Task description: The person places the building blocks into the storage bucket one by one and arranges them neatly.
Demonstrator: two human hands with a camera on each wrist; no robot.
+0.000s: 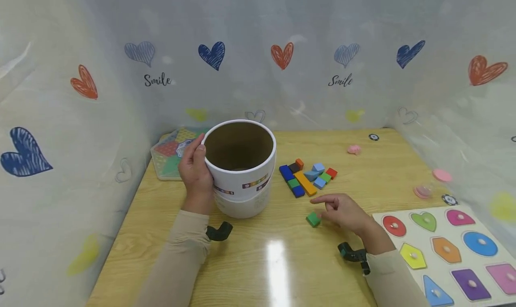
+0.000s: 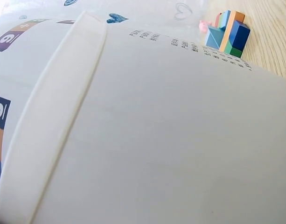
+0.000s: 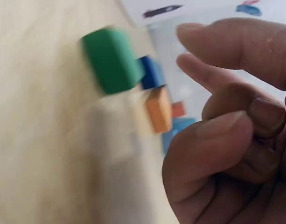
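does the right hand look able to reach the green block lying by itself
Likely yes: the right hand is close beside the lone green block and holds nothing, and nothing shows between them; the white bucket stands off to the left.

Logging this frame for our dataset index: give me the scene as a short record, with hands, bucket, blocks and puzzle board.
left hand: holds the white bucket near its rim
right hand: beside a lone green block, not gripping it
bucket contents: cannot tell
loose blocks: clustered right of the bucket, several colors
puzzle board: at right, nine knobbed shapes visible
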